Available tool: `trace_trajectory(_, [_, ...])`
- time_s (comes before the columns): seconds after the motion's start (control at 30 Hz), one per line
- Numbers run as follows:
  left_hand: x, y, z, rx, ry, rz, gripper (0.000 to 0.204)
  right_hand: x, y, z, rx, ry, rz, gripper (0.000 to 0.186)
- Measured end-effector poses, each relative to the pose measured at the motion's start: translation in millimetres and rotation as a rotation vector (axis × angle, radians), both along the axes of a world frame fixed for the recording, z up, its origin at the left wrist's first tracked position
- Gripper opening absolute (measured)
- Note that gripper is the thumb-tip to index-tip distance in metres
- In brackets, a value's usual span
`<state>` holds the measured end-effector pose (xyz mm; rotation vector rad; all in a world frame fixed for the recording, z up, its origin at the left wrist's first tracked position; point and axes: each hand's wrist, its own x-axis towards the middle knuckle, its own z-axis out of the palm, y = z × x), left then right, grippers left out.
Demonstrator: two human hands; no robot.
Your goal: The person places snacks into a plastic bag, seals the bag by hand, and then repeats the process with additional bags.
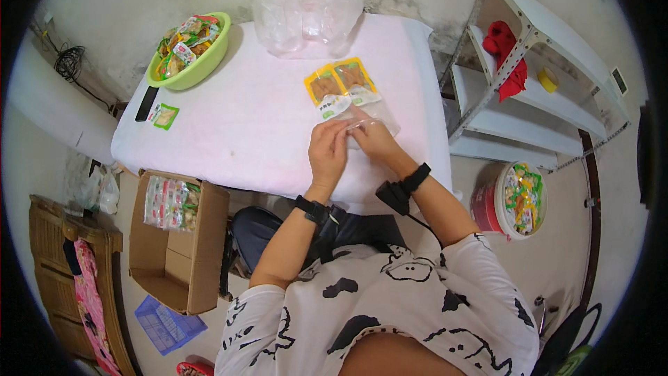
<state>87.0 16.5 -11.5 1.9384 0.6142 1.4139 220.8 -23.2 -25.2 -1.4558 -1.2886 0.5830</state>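
Observation:
Near the front middle of the white-covered table, my left hand (328, 150) pinches the edge of a clear plastic bag (384, 115). Close beside it, my right hand (373, 138) has its fingers closed at the same edge, partly hidden by the film. Two yellow-and-white food packets (341, 82) lie flat side by side just beyond my fingers. Their near ends meet the bag; whether they are inside it I cannot tell.
A green basin (221, 50) heaped with packets stands back left, near a dark phone-like slab (146, 104) and one small packet (165, 117). A large clear bag (309, 17) sits at the back. Lower left is a cardboard box (209, 251); right are a metal shelf (557, 101) and packet-filled bucket (490, 205).

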Motion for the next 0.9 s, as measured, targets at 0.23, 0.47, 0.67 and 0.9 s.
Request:
trace_trajectory(0.23, [-33, 1, 13, 0.084, 0.242, -0.114, 0.027, 15, -83, 56, 0.3, -0.796, -0.289, 0.045])
trace_trajectory(0.47, [-41, 25, 16, 0.394, 0.508, -0.25, 0.024, 45, -66, 36, 0.204, -1.069, -0.237, 0.034])
trace_trajectory(0.67, [-34, 59, 61, 0.081, 0.279, -0.057, 0.01, 68, -26, 94, 0.293, -0.618, -0.085, 0.008])
trace_trajectory(0.9, [-35, 103, 145, -0.198, 0.111, -0.105, 0.015, 79, 25, 180, 0.256, -0.386, -0.017, 0.014])
